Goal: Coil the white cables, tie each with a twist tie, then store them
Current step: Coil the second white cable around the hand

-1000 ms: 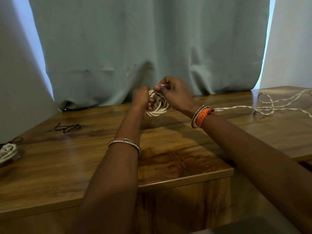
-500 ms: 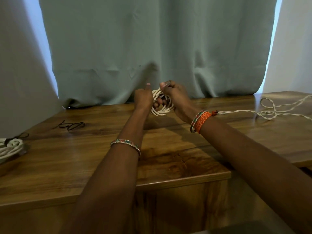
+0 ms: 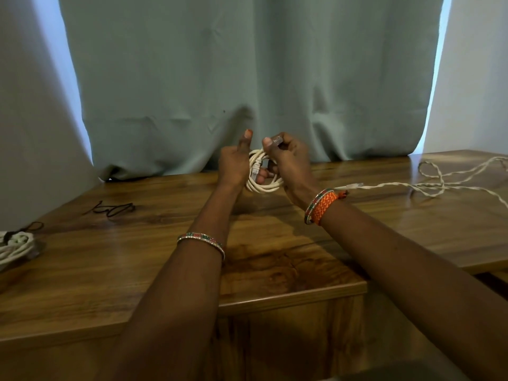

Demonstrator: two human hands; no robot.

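A small coil of white cable [image 3: 261,185] hangs above the wooden table [image 3: 137,257] near the curtain. My left hand [image 3: 233,163] grips its left side, thumb raised. My right hand [image 3: 288,160] holds its right side and pinches the cable's plug end at the top. One plug lies against the coil between my hands. A loose white cable [image 3: 428,182] sprawls on the table at the right. A black twist tie [image 3: 114,209] lies at the left. A tied white coil [image 3: 13,247] sits at the far left edge.
A grey-green curtain [image 3: 247,78] hangs right behind the table. The table's front edge steps back at the right, leaving a gap below my right forearm.
Both hands lifted the coil slightly. My left thumb came up and my right hand brought the plug end over the top of the coil.
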